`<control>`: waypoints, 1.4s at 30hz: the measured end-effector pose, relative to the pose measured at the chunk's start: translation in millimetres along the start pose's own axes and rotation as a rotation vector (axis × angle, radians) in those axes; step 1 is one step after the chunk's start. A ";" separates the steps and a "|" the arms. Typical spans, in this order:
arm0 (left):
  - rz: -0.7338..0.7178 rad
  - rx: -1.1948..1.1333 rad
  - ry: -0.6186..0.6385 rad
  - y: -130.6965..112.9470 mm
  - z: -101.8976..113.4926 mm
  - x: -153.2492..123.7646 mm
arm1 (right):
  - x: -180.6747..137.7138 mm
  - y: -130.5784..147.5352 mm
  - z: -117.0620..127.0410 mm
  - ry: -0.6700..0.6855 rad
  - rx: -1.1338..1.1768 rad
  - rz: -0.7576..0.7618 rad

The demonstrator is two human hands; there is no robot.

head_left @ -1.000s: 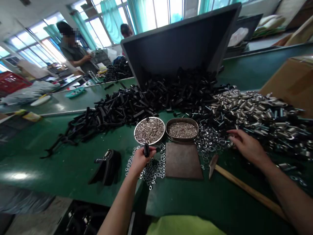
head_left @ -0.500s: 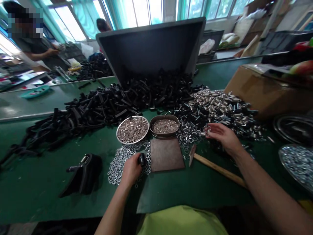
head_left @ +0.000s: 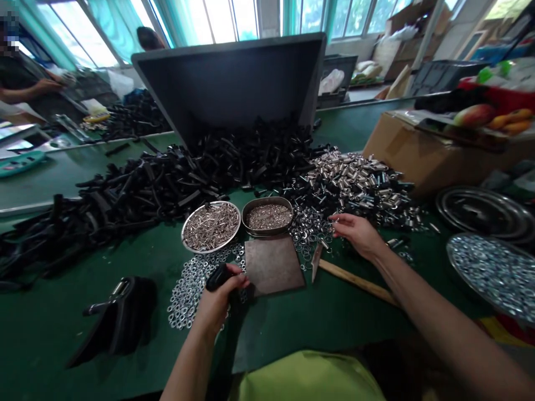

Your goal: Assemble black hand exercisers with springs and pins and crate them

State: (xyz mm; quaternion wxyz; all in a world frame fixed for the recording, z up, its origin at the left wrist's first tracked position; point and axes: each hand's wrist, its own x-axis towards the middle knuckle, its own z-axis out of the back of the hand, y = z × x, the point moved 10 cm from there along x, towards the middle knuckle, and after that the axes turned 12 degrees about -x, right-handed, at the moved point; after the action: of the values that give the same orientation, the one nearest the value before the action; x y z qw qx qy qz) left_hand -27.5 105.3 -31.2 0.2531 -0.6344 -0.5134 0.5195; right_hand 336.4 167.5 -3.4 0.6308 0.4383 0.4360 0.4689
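My left hand [head_left: 215, 301] is closed around a black plastic handle-like piece [head_left: 217, 277], thumb and fingertips at the left edge of a flat steel plate [head_left: 273, 264]. Beneath and beside that hand lies a spread of metal nuts [head_left: 184, 298]. My right hand [head_left: 357, 234] has its fingers pinched together over the loose metal rings [head_left: 307, 225]. A small glint shows at its fingertips, too small to make out. Below them, a small silver cylinder [head_left: 325, 244] is beside the head of a hammer [head_left: 355, 278] with a wooden handle.
Behind the plate stand a dish of metal pins [head_left: 212, 227] and an oval tin of small parts [head_left: 268, 217]. Black parts [head_left: 142, 184] spill from a grey bin [head_left: 234, 83]. Silver cylinders [head_left: 355, 178] are heaped at right, near a cardboard box [head_left: 397, 145]. A black assembly [head_left: 125, 317] stands left.
My left hand has turned, bringing the black piece nearer and level. My right hand has shifted left; the silver cylinder at its fingertips is no longer there. The whole view has swung right.
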 end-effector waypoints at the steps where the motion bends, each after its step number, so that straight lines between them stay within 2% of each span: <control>1: 0.038 -0.084 0.011 5.8 -8.2 -2.6 | -5.4 5.9 -10.3 0.035 0.035 0.007; 5: 0.137 -0.257 0.018 25.6 -34.4 -11.7 | -37.0 27.8 -65.5 0.240 0.233 -0.013; 8: 0.185 -0.324 0.010 35.4 -45.7 -18.4 | -59.8 35.4 -101.9 0.358 0.271 -0.035; 15: 0.197 -0.406 0.020 33.7 -56.1 -29.5 | -85.6 34.6 -141.8 0.471 0.079 0.068; 20: 0.149 -0.386 0.084 28.3 -61.7 -32.9 | -93.8 33.7 -149.6 0.464 0.058 0.043; 24: 0.091 -0.284 0.139 24.4 -65.2 -34.2 | -97.2 39.1 -155.6 0.482 0.031 0.046; 29: -0.017 -0.052 0.169 11.0 -61.9 -32.7 | -93.5 30.8 -160.1 0.485 0.096 -0.030; 31: -0.124 0.108 0.193 -0.2 -62.1 -32.4 | -90.1 25.0 -158.4 0.458 0.152 -0.076; 34: -0.262 0.308 0.198 -8.4 -63.7 -32.5 | -82.6 27.1 -148.1 0.368 0.098 -0.023; 35: -0.241 0.327 0.187 -3.4 -63.3 -31.1 | -80.4 30.7 -143.7 0.334 0.043 0.021; 37: -0.086 0.272 0.171 18.8 -62.4 -27.1 | -77.9 38.4 -136.1 0.280 -0.066 0.095; 40: 0.190 0.021 0.196 55.9 -70.9 -28.1 | -78.7 48.6 -129.3 0.237 -0.135 0.148; 42: 0.327 -0.153 0.227 71.8 -81.1 -31.7 | -82.0 55.1 -128.7 0.236 -0.116 0.161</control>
State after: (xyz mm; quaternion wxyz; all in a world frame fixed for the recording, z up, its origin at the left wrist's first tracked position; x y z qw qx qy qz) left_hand 77.1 68.8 -53.0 0.1726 -0.7811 -0.4099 0.4383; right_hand 186.3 115.9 30.7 0.5598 0.3768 0.4428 0.5904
